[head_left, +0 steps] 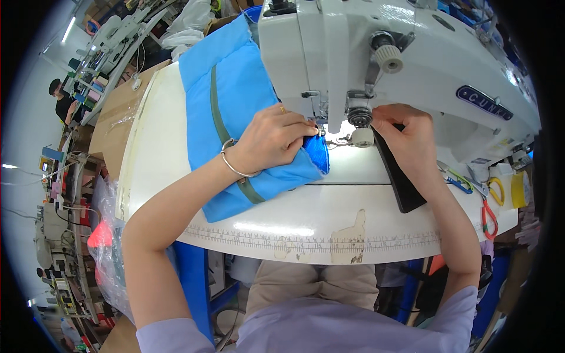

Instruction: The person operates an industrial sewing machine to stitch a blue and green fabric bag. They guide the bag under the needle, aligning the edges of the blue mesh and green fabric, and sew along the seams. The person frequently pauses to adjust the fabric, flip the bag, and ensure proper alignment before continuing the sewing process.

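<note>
Light blue fabric with an olive-green strap across it lies at the left of a white sewing machine. My left hand rests on this fabric, fingers closed on its edge close to the presser foot. A shiny darker blue layer shows under that edge. My right hand is curled, thumb and fingers together, beside the round tension knob. Whatever it pinches, if anything, is hidden. A flat black strip-like object lies on the table below this hand.
The white table has a measuring scale along its near edge. Red-handled scissors and other small tools lie at the right. Cardboard borders the table's left. Another person sits far left among more machines.
</note>
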Demonstrator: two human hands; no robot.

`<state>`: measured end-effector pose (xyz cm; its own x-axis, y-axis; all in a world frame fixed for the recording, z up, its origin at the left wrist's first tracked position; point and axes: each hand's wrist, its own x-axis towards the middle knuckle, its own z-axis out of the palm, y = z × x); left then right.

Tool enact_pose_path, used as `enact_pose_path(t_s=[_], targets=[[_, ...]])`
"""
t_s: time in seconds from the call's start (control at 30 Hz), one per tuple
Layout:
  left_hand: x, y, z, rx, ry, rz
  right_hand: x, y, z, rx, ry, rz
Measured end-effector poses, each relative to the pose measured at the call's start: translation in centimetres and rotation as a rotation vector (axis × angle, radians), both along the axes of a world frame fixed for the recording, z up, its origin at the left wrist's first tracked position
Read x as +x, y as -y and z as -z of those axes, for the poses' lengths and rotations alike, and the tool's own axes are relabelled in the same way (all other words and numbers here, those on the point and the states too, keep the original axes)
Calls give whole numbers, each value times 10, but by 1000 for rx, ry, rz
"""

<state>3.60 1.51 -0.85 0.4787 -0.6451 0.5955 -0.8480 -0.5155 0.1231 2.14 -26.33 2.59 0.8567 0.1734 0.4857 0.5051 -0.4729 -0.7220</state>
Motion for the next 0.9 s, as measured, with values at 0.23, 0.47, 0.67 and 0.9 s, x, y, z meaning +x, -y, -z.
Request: enact_pose_path(t_s=[0.23,0.47,0.67,0.9], targets=[[-2,1,-4,10,-6,3,2,-3,-1,16,-104,65],[-10,4,-4,-8,35,38,-3,-4,-3,-6,-112,48],[-9,3,-3,-7,30,20,-33,-29,26,-248,440,-371],[1,4,-2,15,-11,-51,-38,-31,37,-393,494,-376]])
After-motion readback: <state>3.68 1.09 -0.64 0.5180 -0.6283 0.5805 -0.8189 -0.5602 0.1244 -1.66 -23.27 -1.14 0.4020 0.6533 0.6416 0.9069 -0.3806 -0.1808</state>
